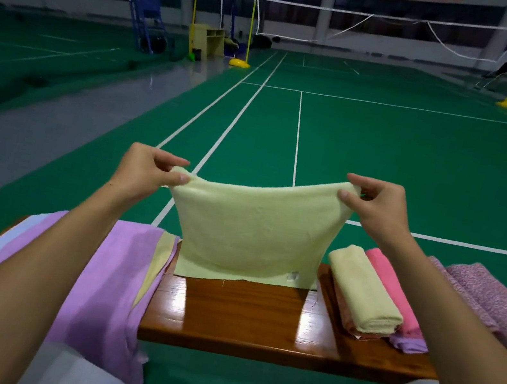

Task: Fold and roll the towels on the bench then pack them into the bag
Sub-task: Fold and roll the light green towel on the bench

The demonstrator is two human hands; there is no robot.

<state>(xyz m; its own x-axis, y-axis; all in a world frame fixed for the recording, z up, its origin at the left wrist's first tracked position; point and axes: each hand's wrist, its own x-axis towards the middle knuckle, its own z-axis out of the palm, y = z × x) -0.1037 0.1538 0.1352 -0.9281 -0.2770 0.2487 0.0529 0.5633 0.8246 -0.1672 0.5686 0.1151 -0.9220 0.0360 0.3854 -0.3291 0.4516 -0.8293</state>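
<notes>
Your left hand (147, 169) and right hand (375, 206) each pinch an upper corner of the pale yellow towel (251, 235), thumb against fingers. It hangs lifted between them, its lower edge lying on the wooden bench (243, 318). Left: lilac towel (108, 274) spread flat. Right: rolled yellow towel (363, 292) beside rolled pink towel (393, 286).

Both forearms are extended forward and upward from the lower corners, bare, converging slightly. Left hand (147, 169) is raised, wrist bent, thumb and forefinger pinched on the towel's (251, 232) upper left corner; remaining fingers are curled. Right hand (375, 206) is held at matching height, thumb and fingertips pinched on the upper right corner. Hands are kept well apart, knuckles turned outward.
</notes>
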